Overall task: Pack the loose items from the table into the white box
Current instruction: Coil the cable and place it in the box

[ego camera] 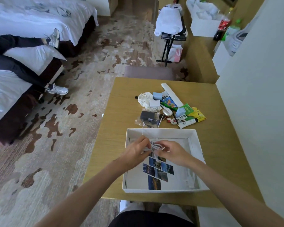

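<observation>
- Holding a bundled white cable point(155, 147) over the white box point(161, 132) — left hand point(134, 154) and right hand point(172, 153) both pinched shut on it, fingertips close together.
- Cable sits between the two hands, bunched at the fingertips, above the printed sheet point(157, 172) lining the box (looks mid-coil, not yet let go).
- Risk: loops spring loose if released w/o a tie — cable sprawls, eats room.
- Risk: a trailing end could catch the box's far wall & drag it.
- Rest of the pile point(169, 108) — pouch, tube, packets etc. — lies on the table point(118, 115) just beyond the box, unpacked.
</observation>
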A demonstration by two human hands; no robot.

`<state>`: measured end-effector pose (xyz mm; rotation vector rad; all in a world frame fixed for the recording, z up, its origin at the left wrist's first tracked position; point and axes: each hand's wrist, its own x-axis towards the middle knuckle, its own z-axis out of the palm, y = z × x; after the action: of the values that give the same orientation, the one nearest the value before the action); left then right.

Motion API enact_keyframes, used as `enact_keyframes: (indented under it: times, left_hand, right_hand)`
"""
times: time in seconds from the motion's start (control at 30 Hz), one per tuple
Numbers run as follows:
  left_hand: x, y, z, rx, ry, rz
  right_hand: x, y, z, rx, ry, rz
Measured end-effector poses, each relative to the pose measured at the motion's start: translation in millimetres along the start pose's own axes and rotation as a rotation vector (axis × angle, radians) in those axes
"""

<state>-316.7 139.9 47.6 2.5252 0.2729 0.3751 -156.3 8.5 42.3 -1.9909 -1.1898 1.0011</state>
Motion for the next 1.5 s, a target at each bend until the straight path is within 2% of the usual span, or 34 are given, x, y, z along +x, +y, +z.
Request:
enact_keyframes:
  times: [0.13,0.27,0.4,0.5,0.73,0.83,0.93,1.07,1.2,1.3,1.4,1.5]
  left_hand:
    - [-8.5,-3.4,10.0,0.263,-0.074,0.086]
    - [-12.3,-10.9,17.1,0.575,-0.272,0.114]
    - [-9.3,-13.7,19.0,0.810,-0.373,0.062]
    - [-5.7,-17.1,17.8,0.882,-0.412,-0.035]
    - [8.8,-16.9,8.1,0.859,-0.400,-0.100]
    - [13.1,-17.1,3.2,0.873,-0.431,-0.095]
    - [15.3,-12.1,0.2,0.788,-0.433,-0.101]
    - [24.0,-5.3,-12.5,0.578,-0.302,-0.164]
    - [42.8,3.8,-27.4,0.502,-0.045,-0.173]
    - [65.0,14.7,-32.2,0.417,0.110,-0.202]
    - [91.9,23.1,-28.0,0.345,0.164,-0.253]
    - [116.7,26.6,-15.8,0.303,0.106,-0.277]
  right_hand:
    - [6.8,9.9,21.2,-0.091,0.012,0.028]
    - [12.6,15.9,34.1,-0.226,0.040,-0.036]
    - [21.8,16.9,41.9,-0.275,0.088,-0.059]
    - [28.5,19.1,45.2,-0.302,0.126,-0.043]
    - [34.9,24.5,45.3,-0.192,0.263,-0.043]
    - [37.3,23.3,45.8,-0.150,0.240,-0.030]
    - [35.9,22.3,35.8,-0.124,0.177,-0.056]
    - [28.0,18.4,-0.3,-0.108,0.183,-0.144]
    - [18.7,10.0,-51.7,-0.032,0.278,-0.238]
    - [18.4,11.8,-83.8,0.028,0.352,-0.239]
    - [25.5,20.6,-106.1,0.038,0.385,-0.192]
    - [37.4,38.4,-119.6,0.024,0.395,-0.079]
